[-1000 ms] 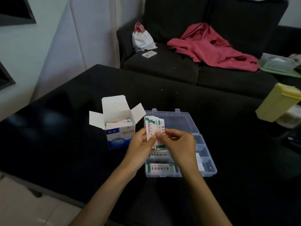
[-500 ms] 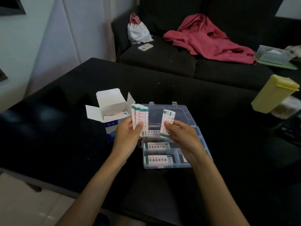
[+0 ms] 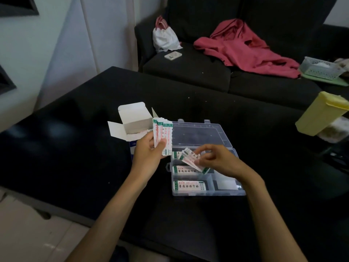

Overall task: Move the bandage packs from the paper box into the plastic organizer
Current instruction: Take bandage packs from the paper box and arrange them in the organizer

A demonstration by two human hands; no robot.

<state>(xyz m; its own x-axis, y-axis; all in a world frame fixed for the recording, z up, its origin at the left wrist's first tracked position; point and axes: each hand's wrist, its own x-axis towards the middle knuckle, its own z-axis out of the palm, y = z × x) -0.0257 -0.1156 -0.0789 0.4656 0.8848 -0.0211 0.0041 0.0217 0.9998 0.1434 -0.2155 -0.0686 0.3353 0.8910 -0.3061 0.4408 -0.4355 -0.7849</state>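
Since half a second ago, the right hand (image 3: 217, 159) has lowered from chest height into the plastic organizer (image 3: 208, 192), its fingers pinched on a few bandage packs (image 3: 190, 157) over the far-left compartment. The left hand (image 3: 151, 150) stays clamped on the remaining fan of packs (image 3: 163, 135), upright beside the paper box (image 3: 132, 125) (more packs show inside the box). Two nearer compartments already hold packs, so the transfer is judged partly done, with release pending. The surface (image 3: 75, 148) is black and glossy. Beyond it stands a dark sofa (image 3: 188, 72) carrying a red garment (image 3: 245, 48) and a white bag (image 3: 164, 37).
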